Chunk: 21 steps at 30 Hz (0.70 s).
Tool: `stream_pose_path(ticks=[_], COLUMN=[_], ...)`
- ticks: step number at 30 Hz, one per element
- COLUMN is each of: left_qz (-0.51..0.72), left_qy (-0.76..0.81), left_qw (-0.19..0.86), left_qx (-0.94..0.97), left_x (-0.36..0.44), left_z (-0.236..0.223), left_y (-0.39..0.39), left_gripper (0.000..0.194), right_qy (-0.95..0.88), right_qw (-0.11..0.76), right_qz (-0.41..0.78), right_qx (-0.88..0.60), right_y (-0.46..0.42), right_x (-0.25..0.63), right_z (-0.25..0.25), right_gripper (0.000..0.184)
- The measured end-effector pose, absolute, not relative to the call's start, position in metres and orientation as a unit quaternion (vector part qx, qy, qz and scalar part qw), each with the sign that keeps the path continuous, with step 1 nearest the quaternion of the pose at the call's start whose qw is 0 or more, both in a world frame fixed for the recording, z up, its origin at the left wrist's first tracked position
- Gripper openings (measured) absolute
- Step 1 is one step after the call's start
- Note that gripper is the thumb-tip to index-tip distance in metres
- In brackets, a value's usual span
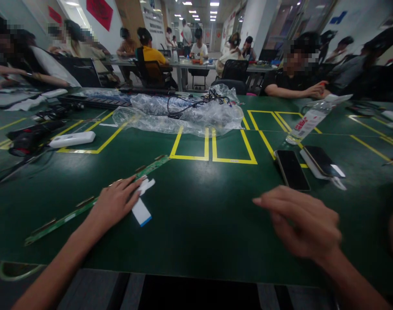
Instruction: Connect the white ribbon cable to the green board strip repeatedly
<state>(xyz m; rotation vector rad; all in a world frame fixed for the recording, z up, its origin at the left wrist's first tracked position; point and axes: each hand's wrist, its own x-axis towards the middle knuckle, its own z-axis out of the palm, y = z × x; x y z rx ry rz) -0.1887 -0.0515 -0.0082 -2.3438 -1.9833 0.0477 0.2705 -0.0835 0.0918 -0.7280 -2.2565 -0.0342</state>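
Note:
My left hand (114,201) lies across a long, narrow green circuit board (67,218), its fingers stretched out and fairly flat. The board runs slantwise over the table, and the hand hides its middle. Beside the thumb and fingertips is a white ribbon cable (140,212) with a blue end, at the board's near side. Over the right part of the table, my right hand (304,221) hovers with bent fingers pointing left. Its thumb sits apart below them, and nothing shows between them. A black phone (292,169) is the nearest thing beyond it.
Crumpled clear plastic wrap (183,116) with black cables lies across the green table (199,224). Yellow tape (235,161) marks rectangles. A bottle (307,122) stands behind another phone (322,161). On the left lies a white device (72,139). A co-worker (299,69) sits opposite.

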Motion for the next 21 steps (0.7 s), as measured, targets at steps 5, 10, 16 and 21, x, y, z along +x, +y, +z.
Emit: stream_pose_path(ticks=[5,10,16,21], left_qz=[0.037,0.034,0.019,0.026], left_qy=[-0.759,-0.794,-0.827,-0.844], left_qw=[0.05,0.034,-0.004,-0.029], left_qx=[-0.648,-0.606,-0.561,-0.535], left_x=[-0.288,-0.34,-0.341,-0.34], left_z=[-0.019,-0.034,-0.039,-0.038], left_y=[-0.054,-0.055,-0.051,-0.05], left_gripper=[0.063,0.07,0.073,0.071], right_qy=[-0.894,-0.888,-0.873,-0.862], right_qw=[0.308,0.26,0.244,0.254], right_qz=[0.069,0.073,0.105,0.122], right_qx=[-0.317,-0.373,-0.409,-0.422], right_y=[-0.023,0.003,0.009,0.012], right_x=[0.27,0.271,0.275,0.275], right_z=[0.052,0.008,-0.007,-0.005], right_gripper=[0.024,0.025,0.027,0.027])
